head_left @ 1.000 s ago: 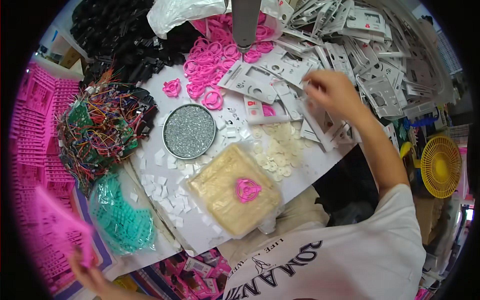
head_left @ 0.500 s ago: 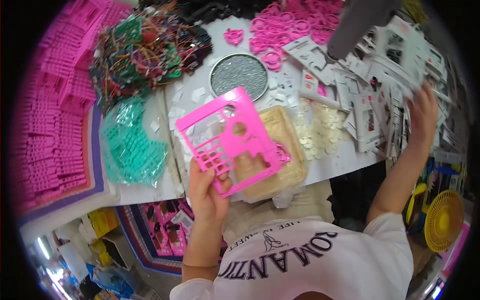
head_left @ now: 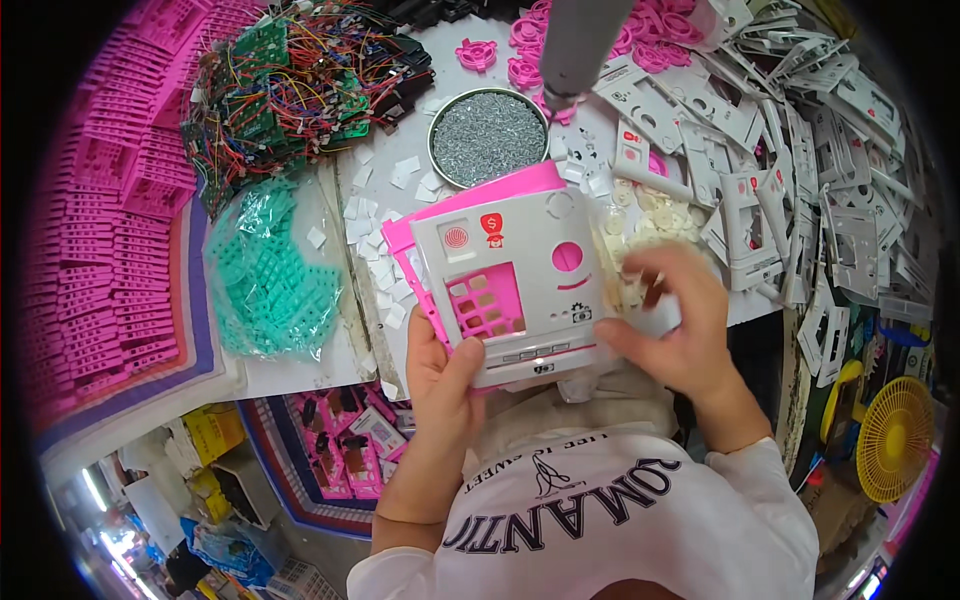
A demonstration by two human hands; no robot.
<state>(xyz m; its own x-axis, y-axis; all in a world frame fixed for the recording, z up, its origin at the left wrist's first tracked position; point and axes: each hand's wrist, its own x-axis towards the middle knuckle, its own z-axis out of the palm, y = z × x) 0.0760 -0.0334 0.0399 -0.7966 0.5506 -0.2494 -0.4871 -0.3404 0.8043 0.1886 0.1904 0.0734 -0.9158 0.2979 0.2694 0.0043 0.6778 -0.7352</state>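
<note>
My left hand grips a pink plastic panel and a white printed front panel together at their lower left corner, thumb on top. The white panel lies over the pink one, slightly offset, so pink shows along its top and left edges and through its window and round hole. At the right edge of the white panel is my right hand, fingers apart and curved, its thumb against the lower right corner. Just beyond the panels stands a round tin full of small metal screws.
A dark hanging screwdriver points down beside the tin. White panels pile up at right, pink rings behind. Wired circuit boards, a bag of teal parts and stacked pink parts fill the left. A yellow fan stands lower right.
My right hand has come from the white pile at right to the pink panel. A white panel now lies over the pink one, and my left hand holds both.
</note>
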